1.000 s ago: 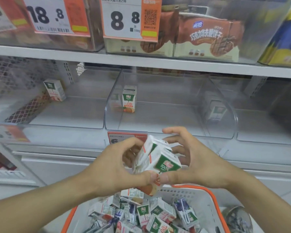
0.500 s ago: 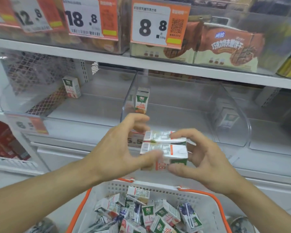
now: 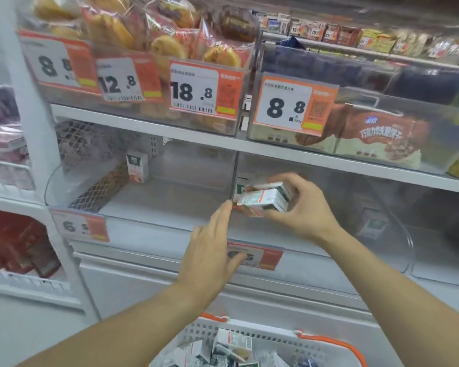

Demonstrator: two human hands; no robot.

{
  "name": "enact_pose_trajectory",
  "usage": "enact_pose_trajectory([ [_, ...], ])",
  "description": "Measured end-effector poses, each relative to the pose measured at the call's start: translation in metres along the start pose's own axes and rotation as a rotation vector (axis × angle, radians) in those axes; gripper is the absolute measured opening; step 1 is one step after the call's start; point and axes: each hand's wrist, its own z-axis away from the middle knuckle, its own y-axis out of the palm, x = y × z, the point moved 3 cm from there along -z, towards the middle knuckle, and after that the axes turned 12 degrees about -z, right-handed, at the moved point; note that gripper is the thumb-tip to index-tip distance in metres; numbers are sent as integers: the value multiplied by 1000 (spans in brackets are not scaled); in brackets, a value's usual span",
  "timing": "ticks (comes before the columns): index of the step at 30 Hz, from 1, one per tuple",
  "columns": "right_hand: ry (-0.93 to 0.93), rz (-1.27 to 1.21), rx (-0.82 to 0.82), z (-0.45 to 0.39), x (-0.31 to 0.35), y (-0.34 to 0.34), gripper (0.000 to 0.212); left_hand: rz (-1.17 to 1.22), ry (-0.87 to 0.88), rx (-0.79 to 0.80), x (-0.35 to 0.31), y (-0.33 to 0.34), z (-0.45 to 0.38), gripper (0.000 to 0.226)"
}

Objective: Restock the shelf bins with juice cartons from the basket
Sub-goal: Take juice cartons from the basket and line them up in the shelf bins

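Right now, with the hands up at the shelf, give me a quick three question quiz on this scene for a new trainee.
1. True or false: the right hand holds juice cartons inside the middle clear bin.
2. Which price tag hangs above that bin? A) 12.8 B) 18.8 C) 8.8
3. Fill in: the left hand, fingers straight, has its fingertips at the ____ between the two bins.

Key: 1 true. 2 C, the 8.8 tag. 3 divider wall. A single carton stands at the back of the left bin, and more lie in the basket below.
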Motion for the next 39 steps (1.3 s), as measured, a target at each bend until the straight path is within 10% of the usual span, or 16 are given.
enact_pose_trajectory([
  [7, 182, 414, 337, -55, -46, 56, 71, 76, 39, -38, 8, 8, -1, 105],
  [13, 319, 110, 99, -53, -65, 68, 80, 101, 56, -82, 13, 14, -1, 113],
  [25, 264, 273, 178, -40, -31, 58, 70, 32, 76, -113, 16, 18, -3, 106],
  [31, 85, -3, 71, 42, 57, 13, 20, 67, 8, -23, 13, 12, -4, 103],
  [36, 319, -91, 258, 146, 14, 9, 14, 51, 130, -229, -11, -18, 2, 53],
  [39, 575, 156, 704, 197, -44, 22, 26, 168, 255, 50, -30, -2, 19, 13],
])
